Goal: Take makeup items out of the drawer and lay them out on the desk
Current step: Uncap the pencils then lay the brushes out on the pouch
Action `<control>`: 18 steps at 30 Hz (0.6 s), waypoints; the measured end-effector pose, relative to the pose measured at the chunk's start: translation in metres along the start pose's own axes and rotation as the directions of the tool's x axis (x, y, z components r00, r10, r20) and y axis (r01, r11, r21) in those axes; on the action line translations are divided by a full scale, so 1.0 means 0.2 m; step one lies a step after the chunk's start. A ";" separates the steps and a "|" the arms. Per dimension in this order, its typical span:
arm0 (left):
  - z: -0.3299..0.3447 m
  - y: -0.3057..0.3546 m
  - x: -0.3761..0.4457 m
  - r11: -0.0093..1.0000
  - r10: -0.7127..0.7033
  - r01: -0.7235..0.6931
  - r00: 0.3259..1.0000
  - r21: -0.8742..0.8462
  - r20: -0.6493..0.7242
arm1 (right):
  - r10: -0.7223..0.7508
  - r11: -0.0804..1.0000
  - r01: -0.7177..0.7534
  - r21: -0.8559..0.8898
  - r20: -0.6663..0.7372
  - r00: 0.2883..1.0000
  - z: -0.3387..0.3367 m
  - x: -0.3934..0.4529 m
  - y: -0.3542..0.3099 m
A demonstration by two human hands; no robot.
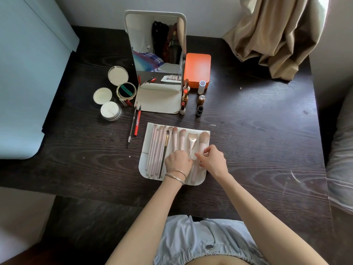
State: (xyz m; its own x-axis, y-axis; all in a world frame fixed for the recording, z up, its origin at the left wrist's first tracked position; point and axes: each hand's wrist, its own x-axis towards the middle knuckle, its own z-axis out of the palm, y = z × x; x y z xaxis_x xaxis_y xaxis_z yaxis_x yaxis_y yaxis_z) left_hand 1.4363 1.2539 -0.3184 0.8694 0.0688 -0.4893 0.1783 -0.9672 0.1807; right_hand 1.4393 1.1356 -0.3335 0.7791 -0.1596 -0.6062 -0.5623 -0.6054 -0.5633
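Dark wood makes up the desk [257, 131], and lots of makeup things already lie on it, so the job looks mostly done. I cannot see the drawer at all, so I cannot tell if anything is left inside it.

At the far middle stands a white folding mirror [158, 60]. Left of it sit a gold round compact with its lid open [122, 84], a small white round lid [102, 95] and a clear jar with a white puff in it [111, 111]. A thin black pencil [132, 125] and a red pen-shaped liner [137, 121] lie side by side, just near of those. Right of the mirror is an orange box [197, 68], with some lipsticks [185, 98] and little bottles standing near it.

Nearest of all is a flat white brush pouch [147, 161], spread open. A row of pale pink makeup brushes [158, 150] lies on it, plus one thin dark brush [164, 153].

Both hands are on the right part of that pouch, close together. The left hand [178, 161] has its fingers curled down over the brush handles. The right hand [213, 159] pinches at a big pink brush [203, 142] or the pouch band there; I cannot tell which. I think the brushes are just being made neat now.
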 end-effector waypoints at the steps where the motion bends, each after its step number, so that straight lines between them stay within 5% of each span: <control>1: 0.00 0.00 0.00 1.000 0.006 -0.006 1.000 -0.003 0.002 | 0.000 1.000 0.000 -0.005 0.002 1.000 0.00 0.00 0.00; 10: -0.03 -0.11 0.00 0.991 -0.045 0.018 0.980 -0.136 -0.195 | -0.053 0.993 0.044 -0.114 -0.072 0.996 -0.02 -0.01 -0.02; 18: 0.00 -0.10 0.02 0.992 0.000 -0.016 0.992 -0.125 -0.127 | -0.002 0.989 -0.002 -0.149 -0.027 1.000 0.00 -0.02 0.01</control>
State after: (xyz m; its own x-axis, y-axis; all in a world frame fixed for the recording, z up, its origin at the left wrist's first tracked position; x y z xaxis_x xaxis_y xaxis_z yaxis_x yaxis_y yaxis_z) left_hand 1.4366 1.2737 -0.3248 0.9210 0.0992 -0.3767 0.2203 -0.9302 0.2936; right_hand 1.4354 1.1358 -0.3327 0.7871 -0.1792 -0.5902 -0.5165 -0.7145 -0.4719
